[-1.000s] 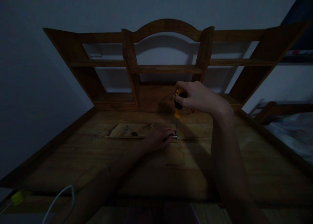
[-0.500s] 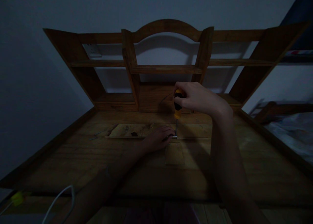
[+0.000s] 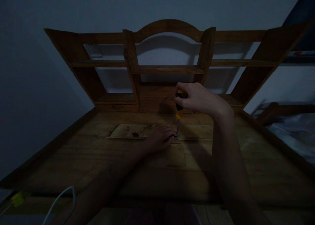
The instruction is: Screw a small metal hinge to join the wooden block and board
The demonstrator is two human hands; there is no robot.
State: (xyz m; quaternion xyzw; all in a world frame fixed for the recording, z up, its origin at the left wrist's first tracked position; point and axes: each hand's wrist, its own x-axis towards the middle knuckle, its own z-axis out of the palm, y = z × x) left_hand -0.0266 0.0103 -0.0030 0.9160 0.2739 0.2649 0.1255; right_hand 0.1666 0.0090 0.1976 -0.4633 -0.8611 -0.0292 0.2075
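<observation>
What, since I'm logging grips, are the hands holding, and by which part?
The right hand holds a screwdriver by its handle. Whether the left hand grips the small metal piece is unclear.

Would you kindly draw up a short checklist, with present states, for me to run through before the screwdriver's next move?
1. Right hand grips the yellow-and-black screwdriver by its handle: ok.
2. Screwdriver shaft stands nearly upright, pointing down at the small metal fitting: ok.
3. Left hand has its fingertips at the fitting, beside the shaft: ok.
4. Screwdriver tip seated in a screw head: cannot tell; too small and dark.
5. Thin loose pieces on the wooden desk lie apart from both hands: ok.
6. Lighting on the work: not ok; the scene is dim.
</observation>
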